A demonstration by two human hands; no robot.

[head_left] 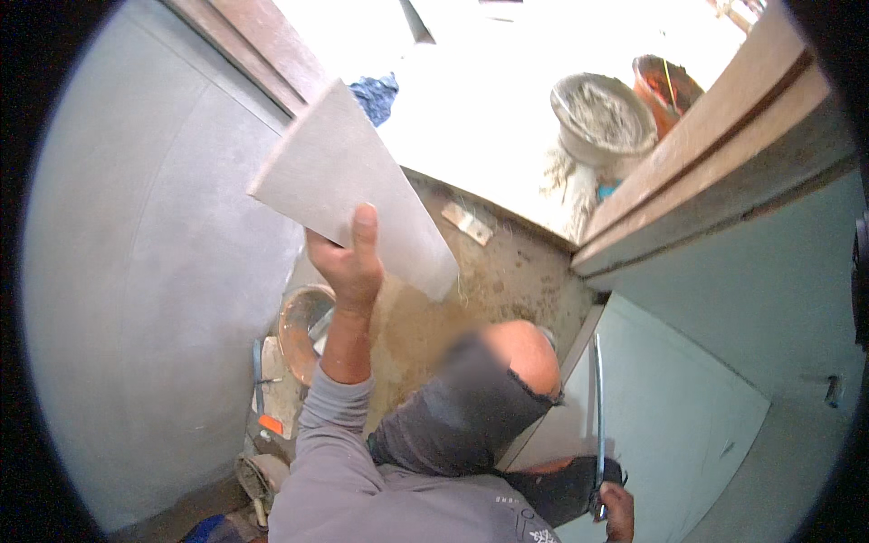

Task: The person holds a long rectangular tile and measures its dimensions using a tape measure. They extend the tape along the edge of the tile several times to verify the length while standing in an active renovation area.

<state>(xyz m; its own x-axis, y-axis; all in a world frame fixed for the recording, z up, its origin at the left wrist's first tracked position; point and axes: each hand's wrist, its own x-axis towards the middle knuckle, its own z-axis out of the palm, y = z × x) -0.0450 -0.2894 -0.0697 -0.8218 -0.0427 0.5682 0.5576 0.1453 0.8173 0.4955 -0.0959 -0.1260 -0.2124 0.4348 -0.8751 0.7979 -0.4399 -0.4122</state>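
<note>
- Head view, flat light-grey rectangular slab (362, 185): raised at left of centre, tilted, above the floor.
- Left hand (348, 270): gripping the slab's near edge, thumb on the face, fingers hidden behind.
- Right hand (619, 512): at near right, apparently closed round the near end of a long thin metallic rod (599, 398).
- Step, as judged: slab held up for handling, not set down.
- Next move, as judged: calls for a firm left grip and control of the slab's tilt.
- Edges: slab's far-left corner close to the smooth pale-grey wall (154, 235) and brown wooden left jamb (249, 45); contact cannot be told. Brown wooden right jamb (706, 172) well apart.
- Open room: stained brown floor (516, 271) right of the slab, bounded near by the bent knee (529, 356). Round orange-brown basin (294, 335) near left, beside the forearm, narrows that side.
</note>
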